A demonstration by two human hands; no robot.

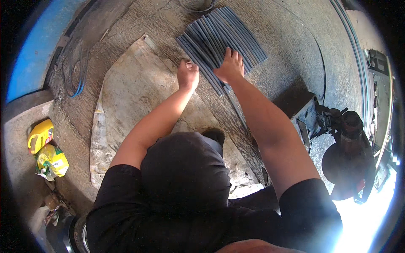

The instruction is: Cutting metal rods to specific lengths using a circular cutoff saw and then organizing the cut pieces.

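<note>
A row of short grey metal rods (228,33), cut to about the same length, lies side by side on the rough floor ahead of me. My right hand (230,68) rests on the near part of the row, palm down, with its fingers spread. Just left of the rods is my left hand (188,76), its fingers curled into a fist. Whatever may be inside that fist is hidden. A long thin metal bar (237,107) runs from beneath the rods toward me, partly behind my right forearm.
A stained, pale sheet (130,97) covers the floor under me. To my right stands a cut-off saw (348,162); long rods (357,50) lie beyond it. At left are a yellow jug (41,135), a yellow-green bag (52,161) and a blue cable (79,89).
</note>
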